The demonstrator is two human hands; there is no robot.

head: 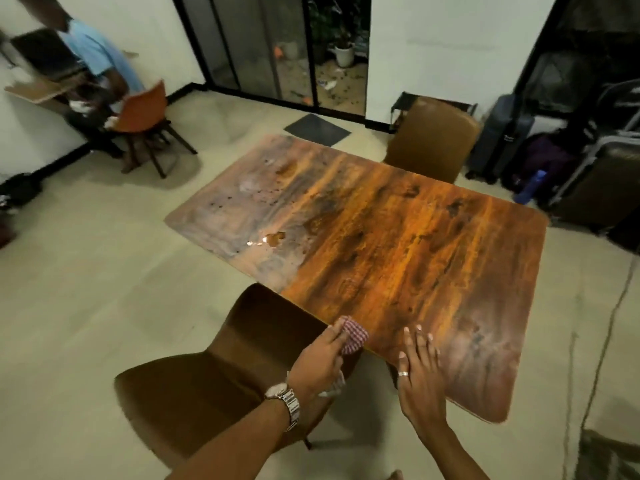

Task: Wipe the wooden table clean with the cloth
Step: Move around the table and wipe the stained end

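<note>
One rectangular brown wooden desk (398, 237) carries two small puddles (275, 238) on its dusty far-left part. The left hand (320, 362) has its grip closed around one bunched red-and-white checked cloth (353, 336) at the near edge — the right hand (419, 375) lies flat (fingers spread, holding nothing) just beside it. Two brown chairs (228, 372) stand at the desk.
</note>
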